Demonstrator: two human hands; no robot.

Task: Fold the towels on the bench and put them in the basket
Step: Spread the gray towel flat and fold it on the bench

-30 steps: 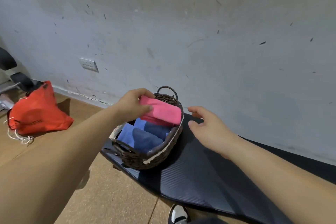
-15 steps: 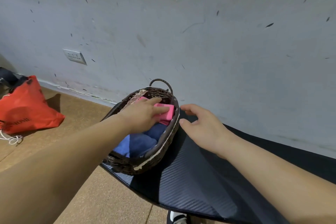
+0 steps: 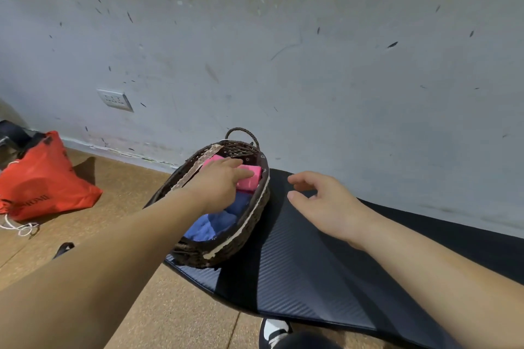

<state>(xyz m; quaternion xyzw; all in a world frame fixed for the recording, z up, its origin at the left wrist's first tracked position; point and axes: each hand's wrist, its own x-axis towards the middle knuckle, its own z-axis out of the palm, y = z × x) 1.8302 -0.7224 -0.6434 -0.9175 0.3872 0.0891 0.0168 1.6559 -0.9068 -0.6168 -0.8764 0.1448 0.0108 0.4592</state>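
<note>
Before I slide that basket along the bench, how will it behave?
Likely light: the basket is woven wicker holding a pink towel and blue towels. Its wide, low shape should resist tipping. It sits near the bench end, so a push that way might send it off.

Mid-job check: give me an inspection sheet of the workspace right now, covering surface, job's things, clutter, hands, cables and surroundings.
Surface: black ribbed bench, carrying the basket at its left end.
Job's things: the basket holds a folded pink towel at its far end and folded blue towels nearer.
Clutter: red bag with a white cord on the floor to the left; dark strap nearby.
Hands: left hand rests on the pink towel, fingers straight; right hand hovers over the bench, relaxed, holding nothing.
Cables: nothing seen.
Surroundings: scuffed grey wall, wall socket, brown floor, a shoe at the bottom edge.
</note>
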